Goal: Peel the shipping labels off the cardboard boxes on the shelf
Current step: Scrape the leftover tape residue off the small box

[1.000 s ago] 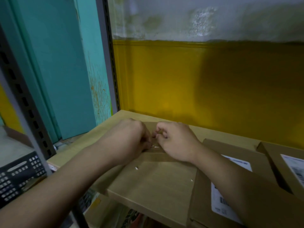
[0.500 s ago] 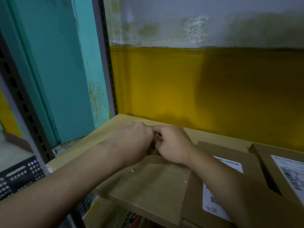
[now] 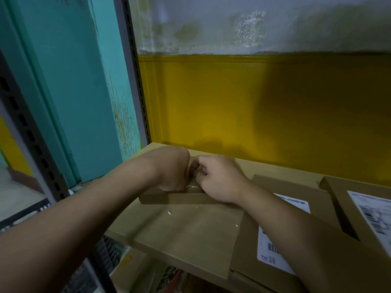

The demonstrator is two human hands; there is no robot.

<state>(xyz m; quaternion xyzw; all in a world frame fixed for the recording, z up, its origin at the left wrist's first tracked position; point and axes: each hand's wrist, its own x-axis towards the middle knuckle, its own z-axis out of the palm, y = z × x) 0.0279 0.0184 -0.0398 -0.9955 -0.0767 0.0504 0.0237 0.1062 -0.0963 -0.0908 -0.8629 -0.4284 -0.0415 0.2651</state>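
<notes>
A small flat brown cardboard box lies on the pale wooden shelf board, near its back left corner, and both hands are on top of it. The left hand is balled with its back to the camera, knuckles touching the right hand, whose fingers curl in against the thumb while its heel rests on the box's front edge. The grip of each hand is closed tight over the same spot on the box's top face, but what it holds cannot be told, since the fingertips hide it. Small white paper scraps lie on the board just in front of the box. Beside it to the right sits a larger flat cardboard box with a white shipping label partly under the right forearm, and further right another cardboard box carries a barcode label. A grey slotted metal upright stands at the shelf's back left corner, in front of a yellow-painted wall.
</notes>
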